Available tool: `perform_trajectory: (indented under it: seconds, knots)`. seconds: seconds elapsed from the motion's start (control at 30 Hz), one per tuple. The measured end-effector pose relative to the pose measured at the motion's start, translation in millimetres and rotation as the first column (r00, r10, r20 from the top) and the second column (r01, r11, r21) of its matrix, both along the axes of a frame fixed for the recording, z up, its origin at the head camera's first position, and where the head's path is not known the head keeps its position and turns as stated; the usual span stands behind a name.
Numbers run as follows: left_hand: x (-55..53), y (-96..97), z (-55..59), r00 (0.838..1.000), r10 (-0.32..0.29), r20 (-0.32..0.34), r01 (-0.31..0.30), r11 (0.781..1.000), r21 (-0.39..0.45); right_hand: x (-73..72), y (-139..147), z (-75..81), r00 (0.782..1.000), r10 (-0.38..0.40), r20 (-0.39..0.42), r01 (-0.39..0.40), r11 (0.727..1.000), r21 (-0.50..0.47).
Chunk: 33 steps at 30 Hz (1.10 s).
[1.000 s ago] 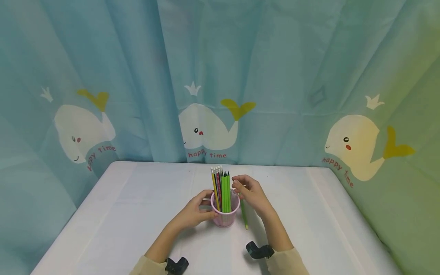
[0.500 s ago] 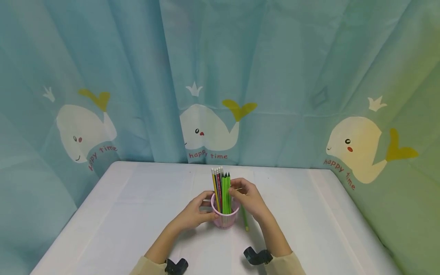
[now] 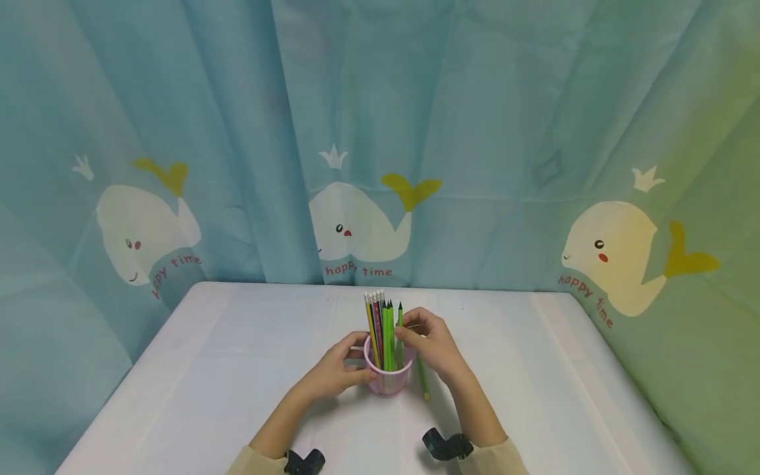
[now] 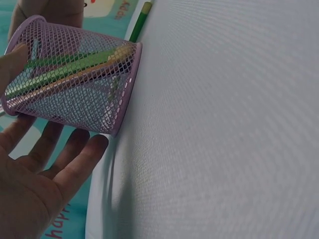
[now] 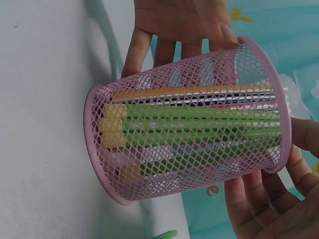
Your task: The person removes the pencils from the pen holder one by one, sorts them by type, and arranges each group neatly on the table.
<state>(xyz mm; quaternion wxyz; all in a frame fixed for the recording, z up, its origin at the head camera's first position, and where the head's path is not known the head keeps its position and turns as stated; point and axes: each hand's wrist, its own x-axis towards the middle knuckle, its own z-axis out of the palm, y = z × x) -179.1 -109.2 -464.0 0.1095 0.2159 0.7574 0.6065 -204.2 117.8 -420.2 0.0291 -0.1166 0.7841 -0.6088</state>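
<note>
A pink mesh pencil cup stands upright near the middle of a white table, closer to the person's edge than to the far edge, with bare tabletop well out to both sides. A pale blue curtain printed with white whales hangs close behind the table and wraps round its right side. The left hand curls around the cup's left wall, fingers against the mesh. The right hand pinches a green pencil that stands in the cup, long axis upright, dark tip pointing up. Beside it in the cup stand more pencils, green, yellow and dark, also upright. One loose green pencil lies flat just right of the cup, its long axis running away from the person.
</note>
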Motion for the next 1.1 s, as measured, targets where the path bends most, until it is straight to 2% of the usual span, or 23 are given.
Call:
perform_trajectory:
  seconds: [0.07, 0.13, 0.3, 0.6, 0.73, 1.1]
  knots:
    - [-0.1, 0.5, -0.3, 1.000, 0.000, 0.000, 0.000, 1.000, 0.000, -4.9, 2.0, -8.1, 1.000, -0.002, 0.001, 0.002, 1.000, -0.002]
    - [-0.3, 0.5, 0.1, 1.000, -0.002, -0.004, 0.002, 1.000, 0.003, -5.0, 3.0, -8.1, 1.000, 0.002, -0.020, -0.002, 1.000, 0.002]
    - [-1.1, 1.6, 0.5, 1.000, -0.004, -0.006, 0.004, 1.000, 0.008, -4.0, 5.5, -4.0, 0.998, 0.011, -0.059, -0.011, 1.000, -0.004]
    - [-1.5, 2.0, -0.6, 1.000, -0.004, -0.005, 0.004, 1.000, 0.010, -2.3, 10.8, 4.6, 0.995, 0.060, -0.083, -0.065, 0.996, -0.059]
    - [-2.1, 2.3, 0.7, 1.000, 0.002, -0.010, -0.002, 1.000, 0.010, -2.9, 14.1, 9.7, 0.994, 0.049, -0.098, -0.055, 0.997, -0.061]
    - [-0.2, 2.1, -1.1, 1.000, 0.008, -0.004, -0.008, 1.000, 0.002, 3.8, 23.2, 20.8, 0.993, 0.101, -0.059, -0.112, 0.972, -0.207]
